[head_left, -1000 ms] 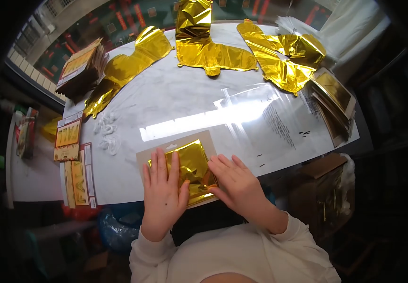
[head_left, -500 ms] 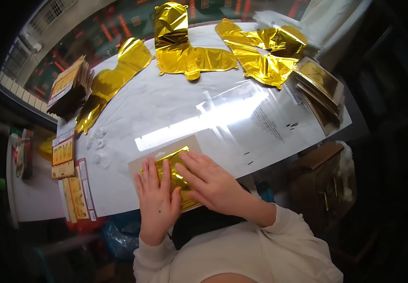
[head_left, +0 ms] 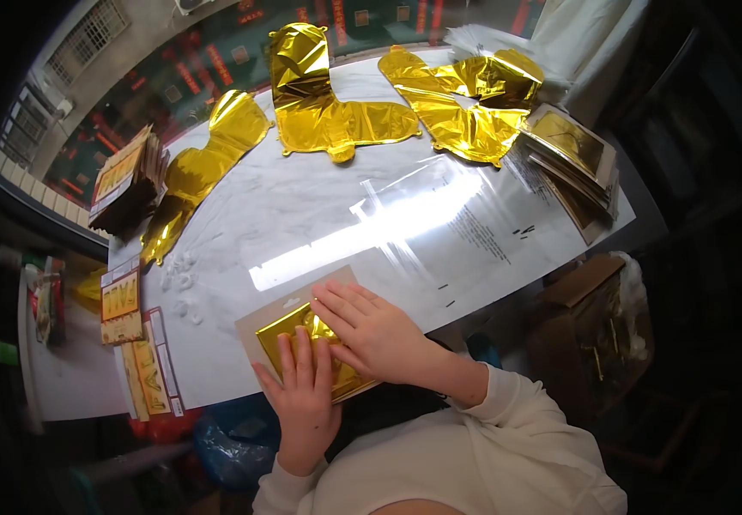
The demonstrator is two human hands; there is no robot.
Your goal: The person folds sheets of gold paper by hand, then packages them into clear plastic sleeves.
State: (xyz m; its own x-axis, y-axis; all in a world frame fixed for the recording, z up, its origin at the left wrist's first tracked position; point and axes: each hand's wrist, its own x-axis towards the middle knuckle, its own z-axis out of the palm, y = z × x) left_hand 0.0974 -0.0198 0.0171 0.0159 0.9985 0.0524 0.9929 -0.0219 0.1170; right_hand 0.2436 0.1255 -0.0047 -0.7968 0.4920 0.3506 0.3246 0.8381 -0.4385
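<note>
A folded gold foil balloon [head_left: 275, 329] lies flat on a card sheet [head_left: 302, 287] with a hanger slot, near the table's front edge. My left hand [head_left: 305, 399] rests on the lower left part of the foil, fingers stretched out and slightly spread. Across its upper right part lies my right hand [head_left: 375, 336], open, with the fingers extended flat. Both palms face down, covering much of the foil. Neither hand grips anything visible.
Flattened gold foil balloons lie along the far side: a long one [head_left: 190, 176], an L-shaped one [head_left: 336, 116] and an A-like one [head_left: 465, 112]. Card packs [head_left: 126, 180] stand at left, more packs [head_left: 122, 296] nearer. Another stack [head_left: 572, 159] sits right. A box [head_left: 590, 318] stands beside the table.
My left hand has slid down the foil toward me, uncovering its upper left corner. My right hand's fingers have moved left across the foil. The whole view has shifted slightly.
</note>
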